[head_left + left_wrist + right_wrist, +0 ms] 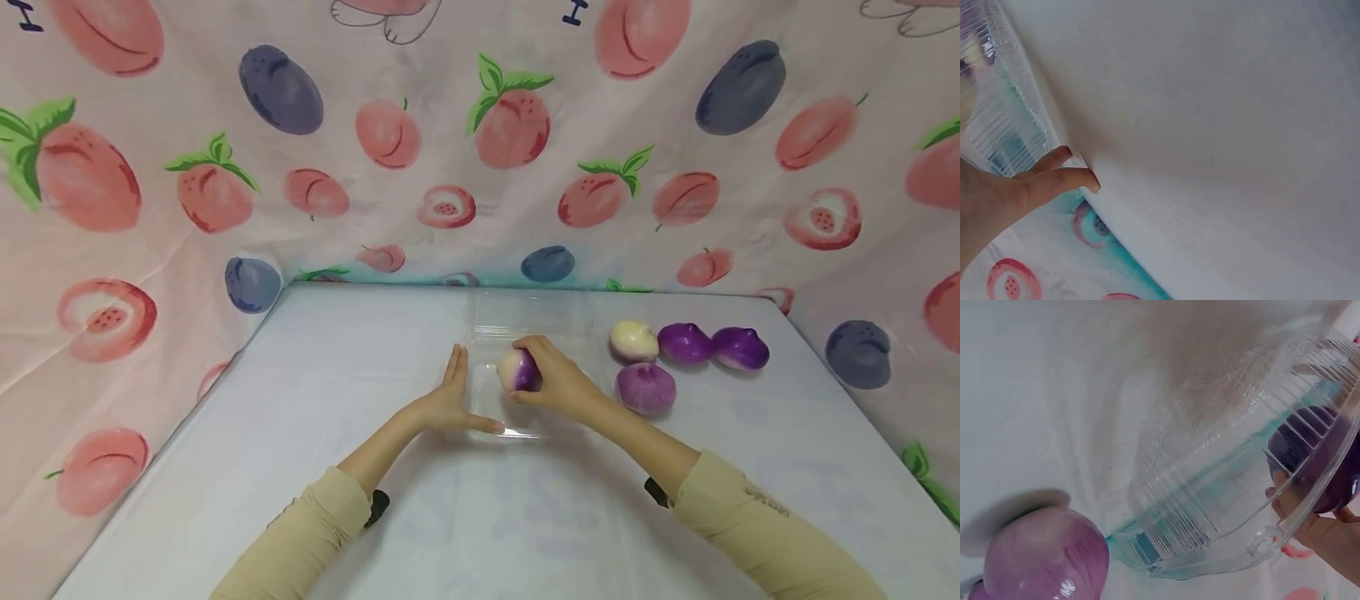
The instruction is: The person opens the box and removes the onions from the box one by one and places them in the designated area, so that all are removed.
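A clear plastic box [521,433] stands in the middle of the table, its lid [528,307] folded back behind it. My right hand [561,383] grips a purple-and-white onion [517,371] over the inside of the box, fingers and thumb round its sides. Through the ribbed clear wall in the right wrist view, the onion [1307,453] looks dark purple. At the box's left side, my left hand [444,407] has its fingers stretched out along the wall and its thumb at the front edge. In the left wrist view, straight fingers [1063,180] lie beside the box.
Right of the box lie a pale onion [633,341], a pinkish-purple onion [646,388] and two dark purple ones [685,343], close together. A white cloth covers the table [337,333]. A fruit-print curtain [450,125] hangs behind it and at both sides.
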Tool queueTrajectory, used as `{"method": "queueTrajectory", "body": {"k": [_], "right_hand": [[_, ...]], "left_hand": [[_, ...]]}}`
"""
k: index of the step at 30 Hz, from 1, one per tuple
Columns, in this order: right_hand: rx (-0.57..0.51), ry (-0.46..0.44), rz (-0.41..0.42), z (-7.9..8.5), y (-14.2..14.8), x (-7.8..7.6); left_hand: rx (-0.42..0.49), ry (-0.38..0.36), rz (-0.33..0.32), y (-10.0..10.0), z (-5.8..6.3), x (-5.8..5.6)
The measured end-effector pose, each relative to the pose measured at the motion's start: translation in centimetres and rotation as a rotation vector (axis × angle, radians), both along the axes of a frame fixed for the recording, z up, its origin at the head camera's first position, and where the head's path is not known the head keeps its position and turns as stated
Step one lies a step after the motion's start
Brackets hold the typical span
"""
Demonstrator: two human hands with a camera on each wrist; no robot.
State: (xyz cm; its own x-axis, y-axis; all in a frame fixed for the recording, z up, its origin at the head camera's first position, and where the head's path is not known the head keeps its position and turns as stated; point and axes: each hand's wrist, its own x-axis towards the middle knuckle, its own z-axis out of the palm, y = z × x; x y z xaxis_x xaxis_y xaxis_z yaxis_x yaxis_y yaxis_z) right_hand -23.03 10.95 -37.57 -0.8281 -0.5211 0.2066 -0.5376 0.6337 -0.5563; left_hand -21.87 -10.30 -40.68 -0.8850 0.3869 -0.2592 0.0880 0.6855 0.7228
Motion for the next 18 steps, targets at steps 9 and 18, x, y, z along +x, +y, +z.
{"method": "queueTrajectory", "body": {"k": [9, 18], "right_hand": [[0.012, -0.033, -0.064, 0.1, 1.6, 1.0], [-0.022, -0.022, -0.059, 0.8, 3.3, 1.4]], "left_hand": [[-0.003, -0.003, -0.005, 0.1, -0.1, 0.2], [0.009, -0.005, 0.005, 0.0, -0.1, 0.0]]}}
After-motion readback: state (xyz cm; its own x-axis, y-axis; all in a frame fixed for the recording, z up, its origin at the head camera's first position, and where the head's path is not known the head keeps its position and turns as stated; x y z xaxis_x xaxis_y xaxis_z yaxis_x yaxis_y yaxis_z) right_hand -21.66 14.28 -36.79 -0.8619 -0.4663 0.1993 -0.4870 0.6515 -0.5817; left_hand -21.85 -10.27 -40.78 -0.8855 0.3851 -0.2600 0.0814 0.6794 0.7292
